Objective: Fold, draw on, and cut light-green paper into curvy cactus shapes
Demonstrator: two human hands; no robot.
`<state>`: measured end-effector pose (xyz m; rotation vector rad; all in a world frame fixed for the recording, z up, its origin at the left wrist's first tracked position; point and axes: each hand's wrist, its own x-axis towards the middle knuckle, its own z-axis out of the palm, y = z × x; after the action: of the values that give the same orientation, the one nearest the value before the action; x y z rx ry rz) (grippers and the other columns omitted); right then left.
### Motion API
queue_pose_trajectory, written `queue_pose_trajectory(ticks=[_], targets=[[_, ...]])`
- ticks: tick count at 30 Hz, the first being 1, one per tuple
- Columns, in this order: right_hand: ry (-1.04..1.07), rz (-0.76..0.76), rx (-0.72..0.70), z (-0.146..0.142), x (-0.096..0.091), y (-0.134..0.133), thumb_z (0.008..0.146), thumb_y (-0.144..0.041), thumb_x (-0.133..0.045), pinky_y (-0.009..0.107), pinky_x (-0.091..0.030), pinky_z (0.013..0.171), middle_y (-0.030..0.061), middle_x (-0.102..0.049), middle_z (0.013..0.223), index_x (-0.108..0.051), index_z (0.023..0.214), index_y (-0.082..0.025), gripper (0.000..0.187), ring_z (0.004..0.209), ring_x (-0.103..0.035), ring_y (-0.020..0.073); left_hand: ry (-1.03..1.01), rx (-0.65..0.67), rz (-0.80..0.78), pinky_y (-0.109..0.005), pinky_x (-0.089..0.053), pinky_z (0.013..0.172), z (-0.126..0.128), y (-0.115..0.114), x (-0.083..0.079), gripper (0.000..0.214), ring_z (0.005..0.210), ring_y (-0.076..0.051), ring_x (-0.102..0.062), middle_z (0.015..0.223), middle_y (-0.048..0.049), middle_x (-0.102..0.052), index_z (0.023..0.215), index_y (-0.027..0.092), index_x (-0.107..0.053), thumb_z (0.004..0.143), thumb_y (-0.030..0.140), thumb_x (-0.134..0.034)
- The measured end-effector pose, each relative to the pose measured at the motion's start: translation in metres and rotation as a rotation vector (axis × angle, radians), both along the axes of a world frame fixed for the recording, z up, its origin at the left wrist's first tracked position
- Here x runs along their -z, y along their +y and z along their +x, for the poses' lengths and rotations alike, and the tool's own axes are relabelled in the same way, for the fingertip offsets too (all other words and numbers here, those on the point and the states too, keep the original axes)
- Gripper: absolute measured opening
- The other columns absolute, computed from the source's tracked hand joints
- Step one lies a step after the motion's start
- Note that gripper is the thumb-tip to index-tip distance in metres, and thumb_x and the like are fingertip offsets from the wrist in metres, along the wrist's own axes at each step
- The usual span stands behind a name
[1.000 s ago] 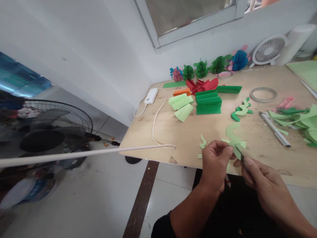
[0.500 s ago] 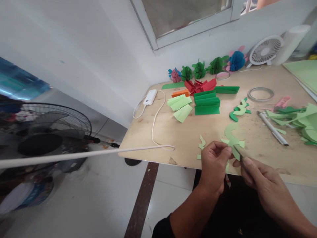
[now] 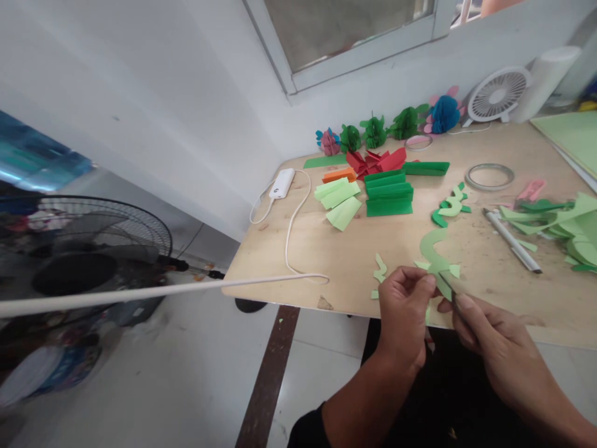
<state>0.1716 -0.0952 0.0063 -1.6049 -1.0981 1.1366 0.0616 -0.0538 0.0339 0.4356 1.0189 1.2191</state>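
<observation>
My left hand [image 3: 405, 305] pinches the edge of a curved light green paper strip [image 3: 433, 249] between thumb and fingers, over the table's front edge. From the other side, my right hand [image 3: 485, 326] grips scissors [image 3: 446, 281], whose dark, narrow blade lies across the lower end of the strip. The fingers hide the scissors' handles. Small light green paper scraps [image 3: 380, 267] lie just left of my left hand. Beyond the strip sit several wavy cut pieces [image 3: 451, 204] in light and dark green.
Folded green paper [image 3: 389, 196], pale green folds [image 3: 342, 199] and red folded paper [image 3: 377, 163] lie mid-table. Paper figures [image 3: 374, 132] and a small fan [image 3: 498, 96] line the wall. A marker [image 3: 512, 241], tape roll [image 3: 489, 177] and scrap pile [image 3: 578, 230] are on the right. A white cable [image 3: 291, 224] crosses the left.
Both hands, the paper strip and the scissors hold nearly the same positions. The view has shifted only slightly.
</observation>
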Motion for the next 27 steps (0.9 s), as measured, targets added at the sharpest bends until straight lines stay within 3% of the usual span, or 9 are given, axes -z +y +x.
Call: queue_pose_trajectory(ticks=[27], targets=[[-0.009, -0.045, 0.002, 0.0003, -0.0009, 0.0006, 0.082, -0.076, -0.051, 0.025, -0.036, 0.042, -0.0034, -0.036, 0.047, -0.039, 0.05, -0.024, 0.063, 0.043, -0.037, 0.0096, -0.065, 0.01, -0.042, -0.024, -0.047, 0.066, -0.0011, 0.0015, -0.0041, 0.023, 0.062, -0.011, -0.058, 0.063, 0.0, -0.064, 0.068, 0.015, -0.061, 0.061, 0.026, -0.079]])
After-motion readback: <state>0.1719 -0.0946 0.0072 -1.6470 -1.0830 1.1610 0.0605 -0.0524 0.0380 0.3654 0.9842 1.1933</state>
